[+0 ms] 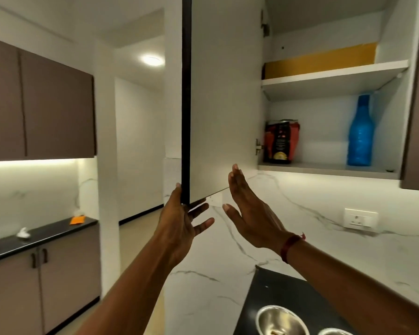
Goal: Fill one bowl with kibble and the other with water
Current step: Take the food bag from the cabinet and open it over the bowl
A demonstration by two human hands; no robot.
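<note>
- The left hand (179, 226) is gripping the bottom corner of the open cabinet door (225, 97), its fingers (198, 211) curling under the edge.
- The right hand (249, 213) is hovering just beside the door with fingers released and spread, holding nothing.
- A red-and-black food pack (281, 142) and a blue bottle (359, 131) are standing well apart on the lower shelf (329, 170).
- Two steel bowls (279, 320) are sitting on the black surface (271, 288) below.

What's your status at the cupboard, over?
Left hand on open door's bottom corner; right hand open, empty. Red packet and blue bottle on lower shelf. Two steel bowls below. Nothing blocking.
</note>
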